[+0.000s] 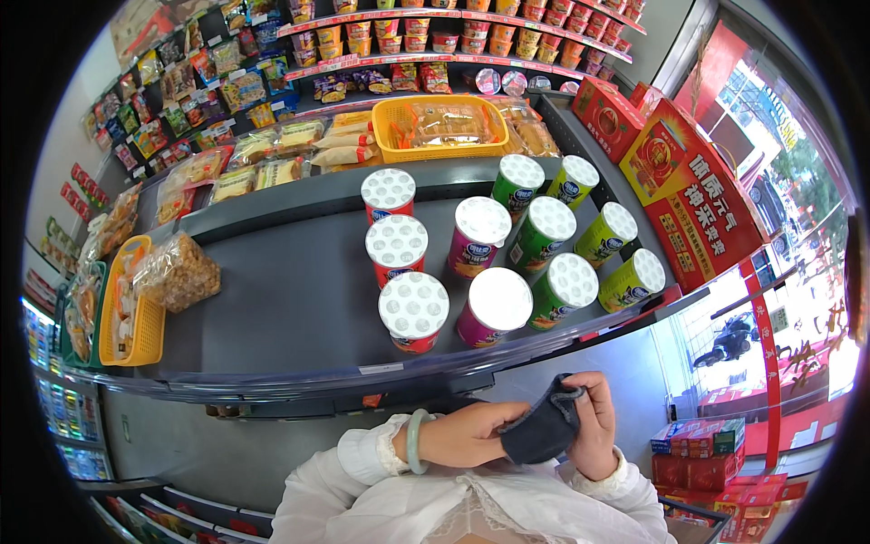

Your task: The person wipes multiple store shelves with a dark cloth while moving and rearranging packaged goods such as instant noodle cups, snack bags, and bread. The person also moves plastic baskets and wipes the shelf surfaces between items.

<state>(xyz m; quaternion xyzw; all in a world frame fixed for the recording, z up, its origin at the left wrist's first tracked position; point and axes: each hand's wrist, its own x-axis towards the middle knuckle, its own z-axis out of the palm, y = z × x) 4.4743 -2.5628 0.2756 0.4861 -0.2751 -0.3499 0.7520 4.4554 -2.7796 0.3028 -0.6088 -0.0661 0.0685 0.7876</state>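
Observation:
A dark grey folded cloth is held in front of my chest, between both hands. My left hand, with a pale green bangle at its wrist, has its fingers hidden inside or behind the cloth. The upper right edge of the cloth is pinched by my right hand. Just beyond, on the dark grey shelf, stand canisters of chips with white foil-like tops: red ones, purple ones, dark green ones and light green ones.
A clear bag of brown snacks leans by a yellow basket at the left. Another yellow basket holds packaged food at the back. Red gift boxes line the right end. Cup noodles fill the far shelves.

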